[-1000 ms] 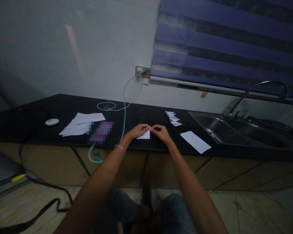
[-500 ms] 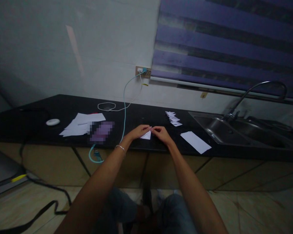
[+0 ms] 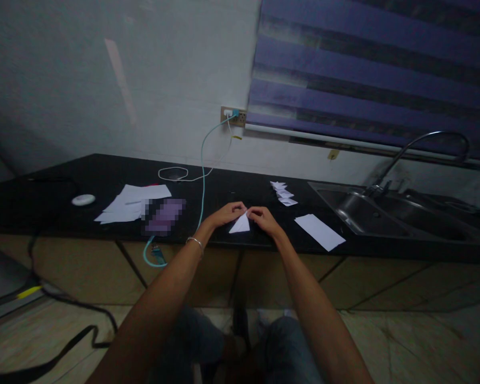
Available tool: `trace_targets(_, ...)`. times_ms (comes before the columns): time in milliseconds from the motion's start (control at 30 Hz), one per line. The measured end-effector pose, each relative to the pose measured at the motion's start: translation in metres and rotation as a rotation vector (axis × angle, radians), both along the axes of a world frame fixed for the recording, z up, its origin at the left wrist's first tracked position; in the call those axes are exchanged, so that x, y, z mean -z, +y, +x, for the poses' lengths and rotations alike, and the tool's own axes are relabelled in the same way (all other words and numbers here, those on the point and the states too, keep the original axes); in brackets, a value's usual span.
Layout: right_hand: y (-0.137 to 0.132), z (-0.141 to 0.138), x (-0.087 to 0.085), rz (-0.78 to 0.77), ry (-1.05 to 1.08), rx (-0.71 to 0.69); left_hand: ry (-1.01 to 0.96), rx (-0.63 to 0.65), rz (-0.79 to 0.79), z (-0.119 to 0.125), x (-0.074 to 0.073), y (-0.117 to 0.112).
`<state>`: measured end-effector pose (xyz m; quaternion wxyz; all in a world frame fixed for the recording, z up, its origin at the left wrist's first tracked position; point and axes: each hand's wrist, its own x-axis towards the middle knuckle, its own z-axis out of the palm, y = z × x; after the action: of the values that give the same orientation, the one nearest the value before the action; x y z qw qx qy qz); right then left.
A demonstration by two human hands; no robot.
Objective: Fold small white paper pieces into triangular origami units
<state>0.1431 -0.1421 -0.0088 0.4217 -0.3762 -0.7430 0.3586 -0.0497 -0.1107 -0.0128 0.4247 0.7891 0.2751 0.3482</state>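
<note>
A small white folded paper piece, triangular in shape, is pinched at its top between my two hands above the front of the black counter. My left hand grips its upper left side with curled fingers; a bracelet sits on that wrist. My right hand pinches the upper right side. Both hands are closed on the paper.
A stack of white sheets and a blurred purple patch lie at the left, with a white round object. Several small folded papers and a white strip lie at the right. A steel sink with tap follows. A teal cable hangs from the wall socket.
The paper between my hands now shows a larger, clearer triangle hanging lower. My hands stay in almost the same place.
</note>
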Motion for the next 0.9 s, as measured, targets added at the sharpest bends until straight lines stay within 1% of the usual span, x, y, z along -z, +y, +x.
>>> trace_targets(100, 0.001, -0.001, 0.002, 0.004, -0.003, -0.005, 0.012, 0.006, 0.009, 0.0, 0.001, 0.0)
trace_targets(200, 0.003, -0.003, 0.004, 0.002, -0.023, 0.001, 0.025, -0.044, 0.011, 0.001, 0.0, -0.001)
trace_targets(267, 0.002, -0.004, 0.004, 0.012, -0.004, 0.039, 0.001, -0.107, 0.02, 0.002, 0.0, -0.001)
trace_targets(367, 0.0, -0.005, 0.002, 0.039, 0.063, 0.128, -0.05, -0.236, 0.027, 0.004, 0.001, 0.002)
trace_targets(433, -0.002, -0.006, 0.001, 0.036, 0.076, 0.116, -0.041, -0.322, 0.024, 0.005, 0.003, 0.004)
trace_targets(500, -0.004, -0.007, -0.001, 0.014, 0.049, 0.048, -0.018, -0.364, 0.027, 0.006, 0.005, 0.006)
trace_targets(600, -0.006, -0.009, -0.002, -0.008, -0.006, -0.016, -0.024, -0.341, -0.007, 0.007, 0.005, 0.006)
trace_targets(733, -0.004, -0.01, 0.001, -0.019, -0.064, -0.052, -0.066, -0.241, -0.112, 0.006, 0.002, 0.003)
trace_targets(800, -0.003, -0.01, 0.002, -0.015, -0.075, -0.064, -0.08, -0.19, -0.123, 0.005, -0.001, 0.001)
trace_targets(900, -0.002, -0.009, 0.002, -0.003, -0.06, -0.062, -0.109, -0.135, -0.094, 0.001, -0.005, -0.002)
